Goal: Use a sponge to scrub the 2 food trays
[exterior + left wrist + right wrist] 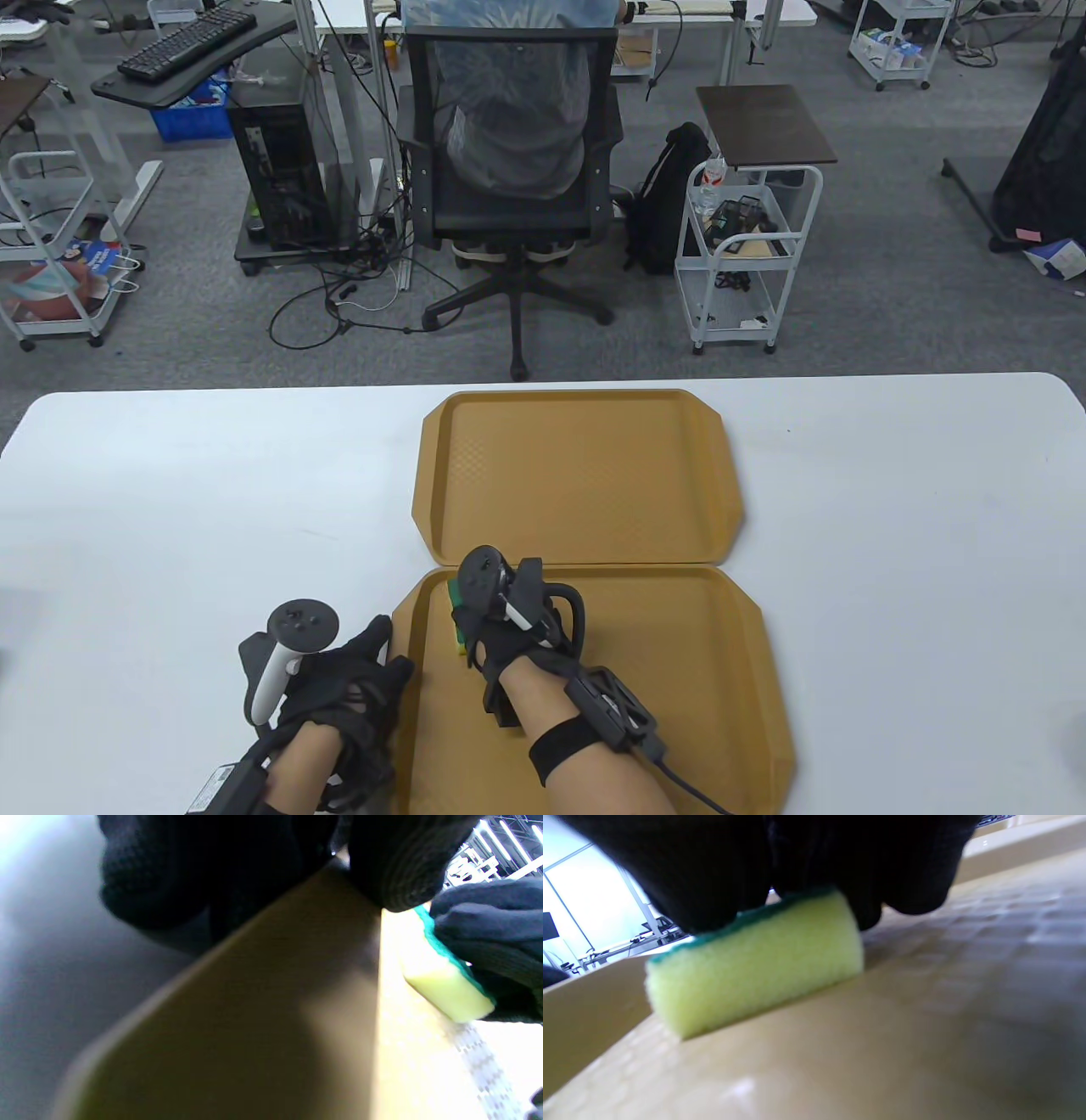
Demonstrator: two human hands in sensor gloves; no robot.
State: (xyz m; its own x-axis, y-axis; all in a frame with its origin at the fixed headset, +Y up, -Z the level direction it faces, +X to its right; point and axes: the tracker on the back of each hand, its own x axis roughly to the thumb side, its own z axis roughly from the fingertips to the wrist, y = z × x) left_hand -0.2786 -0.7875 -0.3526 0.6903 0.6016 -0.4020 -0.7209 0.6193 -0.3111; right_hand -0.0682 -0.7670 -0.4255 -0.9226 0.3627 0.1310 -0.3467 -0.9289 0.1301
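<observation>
Scene: Two tan food trays lie end to end on the white worktop point(170, 509), their short rims touching; the far tray point(577, 475) reaches toward the worktop's far edge, the near tray point(679, 679) sits at its near edge.
Right hand: The right hand point(501, 620) presses a sponge point(456, 615) onto the near tray's floor at its far-left corner, the fingers point(721, 870) curled over the green top and gripping it.
Sponge: Yellow foam faces down and the green scouring layer up; the right wrist view shows the foam flat against the textured tray floor.
Left hand: The left hand point(348, 688) rests at the near tray's left rim, fingers point(394, 870) laid straight over the edge, apparently steadying the tray, though the left wrist view is too dark and close to be sure of the contact.
Handling, sponge: Soft, light and compressible by the look of it; it is best held from above across its width so the whole foam face stays down.
Handling, trays: Thin, stiff plastic, probably light and liable to slide on the smooth worktop under scrubbing strokes; the raised rim is the natural place to pin one down.
Progress: The near tray is under the sponge; the far tray has no hand on it.
</observation>
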